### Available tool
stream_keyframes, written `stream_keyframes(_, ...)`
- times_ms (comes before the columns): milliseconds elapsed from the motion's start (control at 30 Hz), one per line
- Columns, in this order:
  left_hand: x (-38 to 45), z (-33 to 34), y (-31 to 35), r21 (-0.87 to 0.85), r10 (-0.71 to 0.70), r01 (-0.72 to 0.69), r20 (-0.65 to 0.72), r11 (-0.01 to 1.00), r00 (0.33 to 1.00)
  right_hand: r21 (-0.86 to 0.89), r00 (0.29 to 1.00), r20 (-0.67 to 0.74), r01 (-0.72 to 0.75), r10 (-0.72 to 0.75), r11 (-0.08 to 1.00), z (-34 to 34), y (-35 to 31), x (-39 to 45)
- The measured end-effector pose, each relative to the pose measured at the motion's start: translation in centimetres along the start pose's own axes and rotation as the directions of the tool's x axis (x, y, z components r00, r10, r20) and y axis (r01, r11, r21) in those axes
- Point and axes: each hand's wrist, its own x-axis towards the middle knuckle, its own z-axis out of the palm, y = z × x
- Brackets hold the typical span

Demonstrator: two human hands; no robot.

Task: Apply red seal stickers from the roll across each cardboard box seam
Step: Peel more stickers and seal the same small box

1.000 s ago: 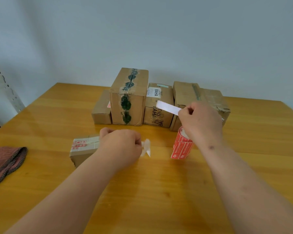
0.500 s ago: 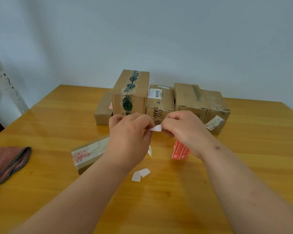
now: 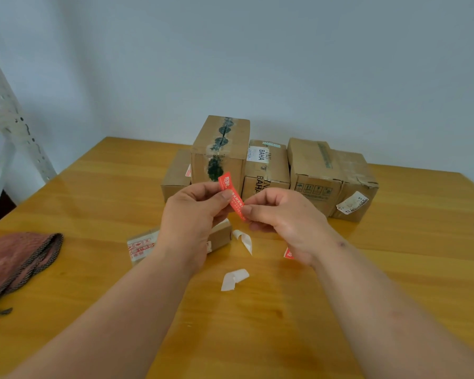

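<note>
A red seal sticker (image 3: 231, 194) with white print is held up in the air between both hands. My left hand (image 3: 193, 214) pinches its upper part, my right hand (image 3: 282, 217) pinches its lower end. Under my left hand lies a small cardboard box (image 3: 143, 246) with red printed marks, mostly hidden. Only a red corner of the sticker roll (image 3: 288, 253) shows behind my right wrist. Several cardboard boxes stand in a row at the back; the tallest one (image 3: 219, 151) has dark green tape along its seam.
Two white backing scraps lie on the wooden table (image 3: 257, 337): a curled one (image 3: 244, 240) and a folded one (image 3: 233, 279). A reddish folded cloth (image 3: 17, 262) lies at the left edge. A white metal rack (image 3: 8, 116) stands beyond the table's left side.
The white strip held by my right hand was brought to my left hand and peeled; the red face now shows. A white scrap dropped onto the table. The small box is more covered.
</note>
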Motion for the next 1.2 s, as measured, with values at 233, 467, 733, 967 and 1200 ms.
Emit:
stream_keyframes(233,-0.6,-1.2,0.2,0.061,0.106,-0.102,-0.055,0.993,0.993,0.059,0.998,0.035,0.041,-0.044,0.997,1.2,-0.6,0.4)
stream_keyframes(467,-0.8,-3.1,0.6,0.284,0.234,-0.184,-0.153,0.941,0.960,-0.138,0.995,0.041,0.093,-0.088,0.986,1.9,-1.8,0.4)
stream_keyframes(733,-0.3,-5.8,1.6,0.347,0.078,-0.086,0.037,0.934,0.996,-0.258,0.989,0.134,0.088,-0.054,0.962,2.2,-1.4,0.2)
stream_keyframes(967,-0.1,-7.1,1.8,0.477,0.144,-0.140,0.028,0.868,0.989,-0.312,0.992,0.109,0.093,-0.061,0.945,2.8,-1.1,0.6)
stream_keyframes(1200,-0.7,-7.5,2.4,0.633,0.107,-0.173,0.142,0.754,0.984,-0.323,0.987,0.150,0.110,-0.064,0.940,3.5,-1.3,0.9)
